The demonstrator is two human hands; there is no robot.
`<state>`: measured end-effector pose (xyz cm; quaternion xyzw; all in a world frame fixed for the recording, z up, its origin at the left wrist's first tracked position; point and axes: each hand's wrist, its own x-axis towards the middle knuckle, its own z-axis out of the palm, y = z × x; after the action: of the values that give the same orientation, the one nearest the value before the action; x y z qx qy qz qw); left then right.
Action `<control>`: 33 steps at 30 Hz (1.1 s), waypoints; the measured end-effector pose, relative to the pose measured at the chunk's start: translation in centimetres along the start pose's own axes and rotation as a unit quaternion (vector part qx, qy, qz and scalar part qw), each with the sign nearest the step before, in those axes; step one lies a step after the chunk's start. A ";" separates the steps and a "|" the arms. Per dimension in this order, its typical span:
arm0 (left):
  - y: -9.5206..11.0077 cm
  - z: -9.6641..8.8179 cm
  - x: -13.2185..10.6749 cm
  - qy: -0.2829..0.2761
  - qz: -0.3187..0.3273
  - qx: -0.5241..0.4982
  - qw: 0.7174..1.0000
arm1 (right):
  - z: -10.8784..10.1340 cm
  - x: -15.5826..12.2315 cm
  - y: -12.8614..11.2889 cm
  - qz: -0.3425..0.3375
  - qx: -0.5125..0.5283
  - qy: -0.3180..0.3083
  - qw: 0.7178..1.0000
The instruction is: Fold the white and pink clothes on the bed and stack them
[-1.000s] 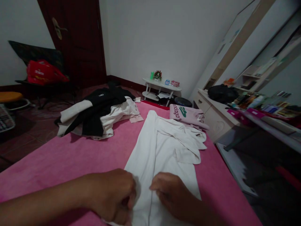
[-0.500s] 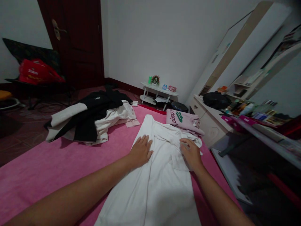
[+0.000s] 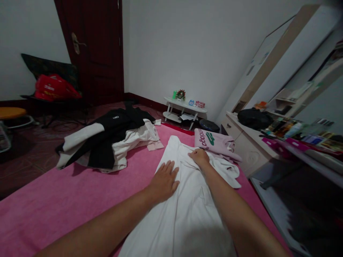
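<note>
A white garment [image 3: 184,207] lies lengthwise on the pink bed cover [image 3: 66,207]. My left hand [image 3: 164,180] rests flat on its left edge, fingers spread. Farther up, my right hand [image 3: 198,157] presses on the garment's upper part near the collar, fingers curled down onto the cloth. A folded pink sweatshirt with green lettering [image 3: 214,141] lies just beyond my right hand.
A heap of black and cream clothes [image 3: 107,141] lies on the bed's far left. A small white shelf table [image 3: 184,107] stands by the wall. A white dresser [image 3: 249,142] with a black bag and cluttered items runs along the right. A dark door [image 3: 93,50] is behind.
Both hands moved from the garment's near end up toward its far half. The right hand then slid from the right sleeve area to the collar region.
</note>
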<state>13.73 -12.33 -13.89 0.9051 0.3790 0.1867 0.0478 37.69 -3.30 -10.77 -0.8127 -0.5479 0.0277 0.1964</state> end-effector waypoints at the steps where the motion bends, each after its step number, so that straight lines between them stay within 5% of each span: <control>1: 0.0 0.0 0.0 -0.001 0.002 -0.001 1.000 | -0.3 0.0 0.1 0.008 -0.007 0.011 1.000; 6: 0.2 -0.1 0.0 0.001 0.018 -0.004 1.000 | -1.4 -0.3 0.7 0.018 -0.054 0.050 0.997; 11: 0.2 -0.1 0.1 0.002 0.024 -0.009 1.000 | -0.7 -0.6 -1.7 -0.082 -0.075 0.035 0.993; 17: 0.3 -0.5 0.0 -0.013 0.052 -0.028 0.998 | 2.5 0.5 -5.9 -0.248 -0.049 -0.126 0.959; 23: 0.1 -0.8 -0.4 -0.025 0.099 -0.045 0.994 | 4.9 1.3 -6.7 -0.197 -0.061 -0.187 0.960; 29: 0.0 -0.8 -0.5 -0.019 0.107 -0.049 0.993 | 3.2 -2.4 -4.9 -0.219 -0.058 -0.209 0.951; 33: -0.1 -0.6 -0.5 -0.016 0.117 -0.055 0.992 | -0.2 -6.9 -1.7 -0.287 0.077 -0.225 0.928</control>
<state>13.13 -12.66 -13.46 0.9419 0.2594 0.1973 0.0811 33.48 -8.99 -11.15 -0.5758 -0.7835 0.1941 0.1298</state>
